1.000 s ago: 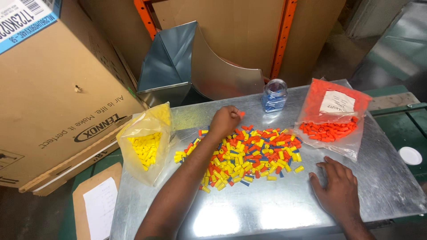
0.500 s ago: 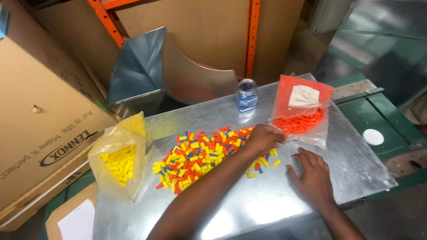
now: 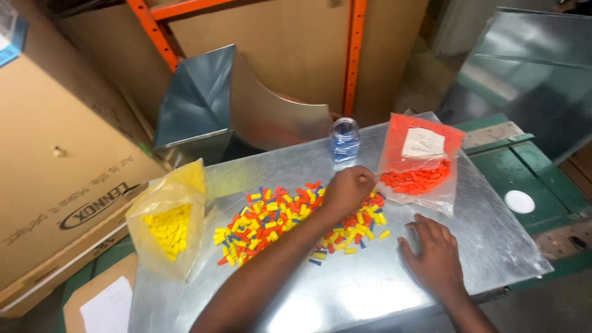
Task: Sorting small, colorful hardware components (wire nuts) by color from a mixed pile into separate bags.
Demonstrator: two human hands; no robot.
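Observation:
A pile of small red, yellow and blue plastic caps (image 3: 277, 223) lies spread on the shiny metal tabletop (image 3: 370, 296). My left hand (image 3: 348, 188) reaches across it and rests with fingers curled at the pile's far right end; whatever is inside the fist is hidden. My right hand (image 3: 431, 250) lies flat on the metal, fingers apart, just right of the pile and holding nothing. A clear bag of orange caps (image 3: 419, 166) sits right of my left hand. A yellow bag of yellow caps (image 3: 166, 225) stands at the left. A small clear jar with blue pieces (image 3: 344, 140) stands behind the pile.
A bent sheet-metal duct piece (image 3: 216, 105) rises behind the table. A large cardboard box (image 3: 55, 172) leans at the left. Orange rack posts (image 3: 354, 49) stand at the back. A green bench with a white disc (image 3: 520, 201) adjoins on the right.
My left hand went from the pile's far left to its right end near the orange bag, and now sits slightly back from the bag. The right hand stayed flat. The view shifted.

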